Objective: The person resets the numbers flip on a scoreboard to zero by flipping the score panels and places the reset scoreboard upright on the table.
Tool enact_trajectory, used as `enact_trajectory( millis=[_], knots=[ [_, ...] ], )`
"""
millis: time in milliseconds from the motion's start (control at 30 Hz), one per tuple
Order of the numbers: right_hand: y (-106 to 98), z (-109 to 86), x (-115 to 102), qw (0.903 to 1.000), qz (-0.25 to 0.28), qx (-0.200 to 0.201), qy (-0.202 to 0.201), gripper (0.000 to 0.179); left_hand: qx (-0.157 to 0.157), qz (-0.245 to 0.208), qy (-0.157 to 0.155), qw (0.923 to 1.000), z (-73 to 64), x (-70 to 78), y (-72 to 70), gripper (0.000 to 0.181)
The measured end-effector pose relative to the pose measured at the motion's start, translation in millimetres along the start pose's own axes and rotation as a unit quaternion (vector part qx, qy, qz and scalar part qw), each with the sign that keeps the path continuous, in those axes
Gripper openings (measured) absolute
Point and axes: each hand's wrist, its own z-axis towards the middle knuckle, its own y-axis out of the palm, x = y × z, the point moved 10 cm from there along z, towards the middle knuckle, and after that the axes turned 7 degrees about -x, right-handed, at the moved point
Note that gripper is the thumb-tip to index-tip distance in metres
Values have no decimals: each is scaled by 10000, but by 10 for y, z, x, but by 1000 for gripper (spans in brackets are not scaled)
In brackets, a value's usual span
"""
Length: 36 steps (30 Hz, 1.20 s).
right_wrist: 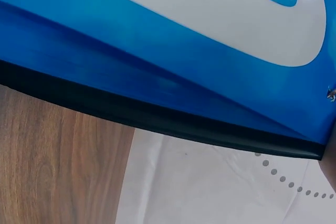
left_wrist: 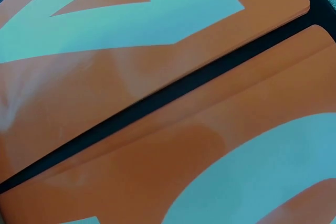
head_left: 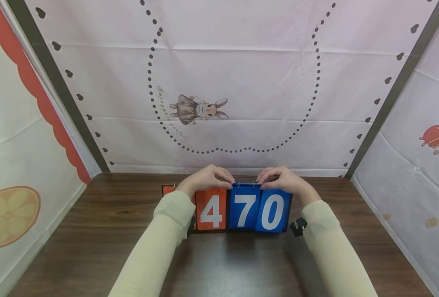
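Two orange number cards (head_left: 211,208), two blue number cards (head_left: 259,210).

Both arms in cream sleeves reach forward, converging. Left hand (head_left: 204,179) and right hand (head_left: 284,180) side by side, palms down, fingers curled, fingertips nearly meeting.

The scoreboard (head_left: 241,210) on the table shows white digits: 4 on an orange card (head_left: 212,209), then 7 (head_left: 244,208) and 0 (head_left: 273,211) on blue cards. Curved script beside the rabbit (head_left: 198,109) on the backdrop begins "Enjoyable"; the rest is unreadable.
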Motion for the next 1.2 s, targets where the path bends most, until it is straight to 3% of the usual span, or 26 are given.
enact_trajectory(
  millis=[233,600,900,1067,1200],
  knots=[
    [49,23,1,9995,-131,-282,59,13,-122,38,149,9998,4,29,20,16],
    [56,21,8,9982,-508,-223,223,14,-103,66,166,9998,0,25,21,17],
    [87,18,19,9911,-1082,-282,725,33,-67,120,179,9997,18,22,17,17],
    [144,7,-12,9726,-1918,-172,1305,43,-97,155,179,9997,13,18,29,17],
    [185,10,-110,9457,-2847,14,1571,47,-76,59,195,9998,4,15,15,18]
  ],
)
